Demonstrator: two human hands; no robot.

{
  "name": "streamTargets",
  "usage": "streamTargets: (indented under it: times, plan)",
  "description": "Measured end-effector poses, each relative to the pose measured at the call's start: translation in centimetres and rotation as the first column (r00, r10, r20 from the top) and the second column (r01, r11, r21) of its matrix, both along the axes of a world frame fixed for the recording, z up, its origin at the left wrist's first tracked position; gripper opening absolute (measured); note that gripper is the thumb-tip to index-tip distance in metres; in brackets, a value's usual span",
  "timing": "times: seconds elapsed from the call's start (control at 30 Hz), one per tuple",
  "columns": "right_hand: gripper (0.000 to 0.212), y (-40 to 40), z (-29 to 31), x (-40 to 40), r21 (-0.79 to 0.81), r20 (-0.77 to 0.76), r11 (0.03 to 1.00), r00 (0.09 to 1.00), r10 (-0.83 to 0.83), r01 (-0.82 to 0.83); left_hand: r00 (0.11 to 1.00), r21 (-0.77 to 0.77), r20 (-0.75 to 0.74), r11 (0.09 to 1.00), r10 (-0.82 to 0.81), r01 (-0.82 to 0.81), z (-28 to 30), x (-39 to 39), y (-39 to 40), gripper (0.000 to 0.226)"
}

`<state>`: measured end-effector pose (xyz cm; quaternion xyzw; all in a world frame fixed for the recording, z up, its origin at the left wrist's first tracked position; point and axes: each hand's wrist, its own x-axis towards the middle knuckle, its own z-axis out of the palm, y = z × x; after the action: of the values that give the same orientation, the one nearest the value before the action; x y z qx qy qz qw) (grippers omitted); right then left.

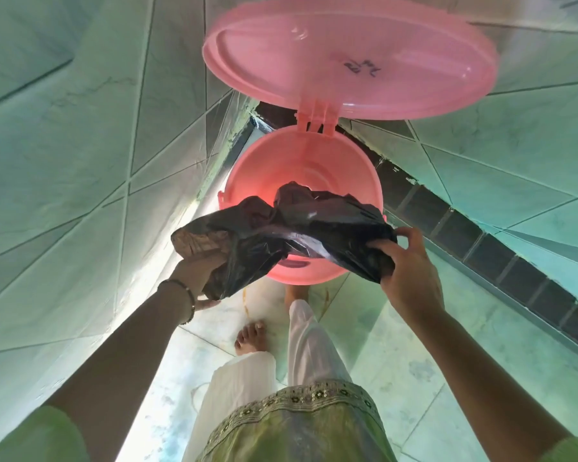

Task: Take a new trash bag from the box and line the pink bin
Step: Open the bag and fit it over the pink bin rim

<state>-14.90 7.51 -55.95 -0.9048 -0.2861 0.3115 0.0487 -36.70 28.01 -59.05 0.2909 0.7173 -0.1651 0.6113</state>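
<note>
Head view, looking down. We are holding a black trash bag (281, 228) stretched between our two hands directly over the open mouth of the pink bin (301, 171), whose hinged lid (347, 58) is standing raised behind it. The bag is hanging bunched and crumpled, its middle sagging onto the near rim; no box is in view.

The main hazard, as we are judging it, is the bag's mouth. The film is looking twisted between the grips, and we cannot tell whether the opening is facing down or is even separated (the folds are too dark to read). If it is lowered this way, it could be dropping in as a wad instead of lining the walls. A second risk is the lid: it is leaning open unsupported as far as we can see, and a tug on the rim could be tipping it shut onto the plastic. The bin is also sitting in a tight corner between tiled walls (64, 161), which could be crowding the far side of the rim.

Our left hand (201, 271), bracelet at the wrist, is reaching forward palm-up and is closed under a gathered end of the bag. Our right hand (404, 265) is pinching the other end, fingers curled down around the film, wrist bent slightly inward.
</note>
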Motion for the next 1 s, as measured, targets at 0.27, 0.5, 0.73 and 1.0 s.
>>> streamTargets:
  times: [0.27,0.5,0.73,1.0]
  plan:
    - [0.037,-1.6,-1.4,-0.3,-0.172,-0.051,0.985,0.999,0.005,-0.014,0.975,0.172,0.193,0.982,-0.110,0.076,-0.5,-0.5,0.0,0.045]
    - [0.027,-1.9,-1.9,0.0,-0.055,-0.116,0.998,0.993,0.016,-0.022,0.728,0.488,-0.216,0.573,-0.651,0.658,-0.7,-1.5,0.4,0.034]
    - [0.009,-3.8,-5.3,-0.3,-0.191,-0.122,0.978,0.987,-0.105,0.081,0.411,0.315,-0.317,0.314,-0.855,0.896,-2.2,-3.1,-0.4,0.042]
    - [0.031,-1.3,-9.5,2.7,0.073,-0.045,0.813,0.817,-0.575,0.577,0.668,0.363,-0.370,0.562,-0.645,0.743,-5.3,-0.9,0.9,0.046]
